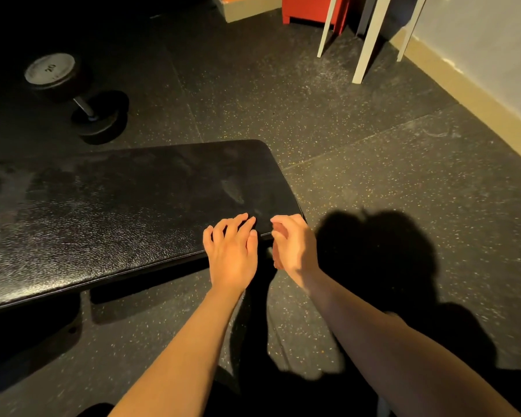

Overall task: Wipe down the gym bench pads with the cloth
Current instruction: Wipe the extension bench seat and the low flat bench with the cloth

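Observation:
A black textured bench pad (112, 212) stretches from the left edge to the middle of the view, with pale smears on its surface. My left hand (232, 251) lies at the pad's near right edge, fingers spread and fingertips touching the top. My right hand (292, 245) is just beside it at the pad's near right corner, seen side-on, with fingers loosely curled and nothing visible in them. No cloth is in view.
A dumbbell marked 20 (73, 91) lies on the speckled rubber floor (373, 164) beyond the bench. White frame legs (367, 43) and a red box (313, 10) stand at the back right by the wall (494, 55). My shadow falls on the floor to the right.

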Motion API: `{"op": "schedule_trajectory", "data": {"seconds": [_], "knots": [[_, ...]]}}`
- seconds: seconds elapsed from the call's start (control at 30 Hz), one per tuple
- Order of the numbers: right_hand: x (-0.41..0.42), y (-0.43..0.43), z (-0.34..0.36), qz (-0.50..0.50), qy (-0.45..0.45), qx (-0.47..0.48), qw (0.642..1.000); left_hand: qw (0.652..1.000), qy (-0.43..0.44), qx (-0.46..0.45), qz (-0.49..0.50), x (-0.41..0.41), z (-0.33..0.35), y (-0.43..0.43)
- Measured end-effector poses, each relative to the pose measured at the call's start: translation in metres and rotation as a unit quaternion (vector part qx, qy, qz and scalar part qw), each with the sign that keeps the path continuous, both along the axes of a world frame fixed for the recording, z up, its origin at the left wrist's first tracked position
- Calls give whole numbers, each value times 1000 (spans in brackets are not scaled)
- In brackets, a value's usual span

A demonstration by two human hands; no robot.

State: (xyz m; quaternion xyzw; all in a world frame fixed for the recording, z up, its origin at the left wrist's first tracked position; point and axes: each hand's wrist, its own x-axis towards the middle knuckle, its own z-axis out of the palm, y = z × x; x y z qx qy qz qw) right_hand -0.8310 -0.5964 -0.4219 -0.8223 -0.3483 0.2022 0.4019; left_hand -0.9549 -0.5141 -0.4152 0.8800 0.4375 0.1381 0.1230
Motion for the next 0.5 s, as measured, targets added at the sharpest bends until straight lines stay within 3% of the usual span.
{"op": "schedule_trajectory", "data": {"seconds": [0.23,0.33,0.5], "knots": [[13,-1,12,-89,33,-21,995,1000,0,10,-7,-3,0,-3],[-5,10,20,-35,35,15,999,1000,-11,-3,-12,-2,2,-1],[-12,32,35,-5,5,58,998,992,-107,-57,-37,-15,18,17]]}}
